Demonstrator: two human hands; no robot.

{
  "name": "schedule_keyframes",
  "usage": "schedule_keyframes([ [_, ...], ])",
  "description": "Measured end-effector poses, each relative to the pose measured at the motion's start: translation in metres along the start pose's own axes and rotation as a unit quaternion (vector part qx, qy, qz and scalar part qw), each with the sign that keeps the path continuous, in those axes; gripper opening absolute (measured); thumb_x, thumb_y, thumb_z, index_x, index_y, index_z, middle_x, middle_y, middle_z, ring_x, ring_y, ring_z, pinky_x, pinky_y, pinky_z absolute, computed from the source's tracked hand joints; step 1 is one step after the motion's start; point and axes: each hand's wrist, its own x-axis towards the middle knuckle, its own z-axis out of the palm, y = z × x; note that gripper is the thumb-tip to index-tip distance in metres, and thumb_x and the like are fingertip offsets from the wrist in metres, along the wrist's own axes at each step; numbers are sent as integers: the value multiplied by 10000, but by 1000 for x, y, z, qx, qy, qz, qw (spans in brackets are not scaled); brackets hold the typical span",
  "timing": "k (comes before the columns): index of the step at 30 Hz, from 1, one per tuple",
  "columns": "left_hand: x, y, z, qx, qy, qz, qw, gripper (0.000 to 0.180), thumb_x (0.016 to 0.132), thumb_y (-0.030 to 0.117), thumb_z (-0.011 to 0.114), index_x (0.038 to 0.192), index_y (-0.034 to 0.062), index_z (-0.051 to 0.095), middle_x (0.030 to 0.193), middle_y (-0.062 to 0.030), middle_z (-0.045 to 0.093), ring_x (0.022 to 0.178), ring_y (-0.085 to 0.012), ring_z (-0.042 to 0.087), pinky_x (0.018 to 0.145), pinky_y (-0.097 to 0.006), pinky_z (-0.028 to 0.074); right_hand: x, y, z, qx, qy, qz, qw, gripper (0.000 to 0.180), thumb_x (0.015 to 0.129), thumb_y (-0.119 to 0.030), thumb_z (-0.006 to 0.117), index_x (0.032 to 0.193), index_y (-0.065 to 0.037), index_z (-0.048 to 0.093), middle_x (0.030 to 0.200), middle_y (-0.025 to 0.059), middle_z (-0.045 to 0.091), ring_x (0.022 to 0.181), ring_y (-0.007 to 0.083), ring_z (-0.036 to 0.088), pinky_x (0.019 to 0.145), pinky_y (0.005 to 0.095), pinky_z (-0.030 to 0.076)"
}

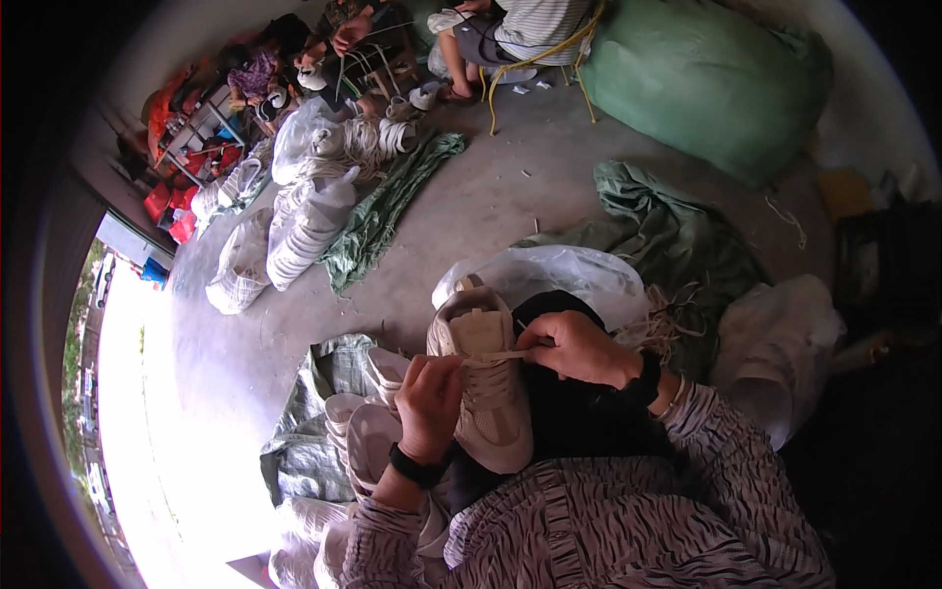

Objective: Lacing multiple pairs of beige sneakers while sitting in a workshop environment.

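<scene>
A cream and beige sneaker (pixel 491 388) lies on my lap, toe pointing toward me. My left hand (pixel 429 401) pinches one end of a pale flat shoelace (pixel 491 357) at the shoe's left side. My right hand (pixel 574 346) grips the other end at the right side. The lace is stretched across the shoe's upper between both hands. Both wrists wear dark bands, and my sleeves are black-and-white striped.
More pale sneakers (pixel 365 417) lie on a green sack at my left. A clear plastic bag (pixel 564 275) and loose laces (pixel 672 319) sit ahead. Bagged shoes (pixel 304 221), a big green sack (pixel 702 83) and seated people (pixel 510 34) fill the far floor.
</scene>
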Motion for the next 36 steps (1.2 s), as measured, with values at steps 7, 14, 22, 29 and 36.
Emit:
schedule_keyframes([
  [7, 19, -6, 0, -34, -125, -70, 989, 91, 781, 69, 640, 802, 21, 565, 709, -77, 522, 582, -192, 510, 559, -292, 427, 8, 12, -6, -99, 48, -98, 989, 113, 789, -92, 652, 830, 14, 641, 672, 41, 616, 586, 89, 559, 540, 240, 446],
  [14, -8, -29, 4, -32, -5, -174, 984, 193, 787, 110, 644, 922, 15, 543, 849, -89, 523, 687, -171, 508, 642, -293, 437, 8, 27, -39, -142, 139, -108, 974, 89, 768, -85, 642, 782, 0, 621, 723, 108, 618, 627, 219, 597, 581, 306, 461],
  [22, -29, -47, -8, -115, -90, -221, 964, 122, 825, 99, 606, 895, 27, 536, 721, -66, 537, 645, -147, 485, 617, -290, 428, -1, -8, 17, -315, 57, -258, 911, 168, 763, -108, 661, 908, -78, 582, 834, 68, 541, 690, 262, 603, 584, 353, 500],
  [29, 6, -13, -29, -337, 3, -271, 902, 76, 943, 119, 476, 922, 51, 501, 676, -9, 530, 452, -24, 393, 403, -172, 312, 15, 3, 17, -342, 18, -221, 913, 148, 778, -117, 640, 856, -47, 536, 872, 87, 523, 713, 293, 594, 595, 376, 505],
  [36, 35, -12, -46, -497, 44, -333, 800, 83, 942, 172, 521, 934, 89, 527, 620, 37, 449, 452, -37, 323, 413, -194, 262, 17, -3, 15, -312, -10, -250, 917, 130, 771, -91, 619, 823, -31, 517, 837, 114, 545, 729, 323, 608, 620, 395, 507],
])
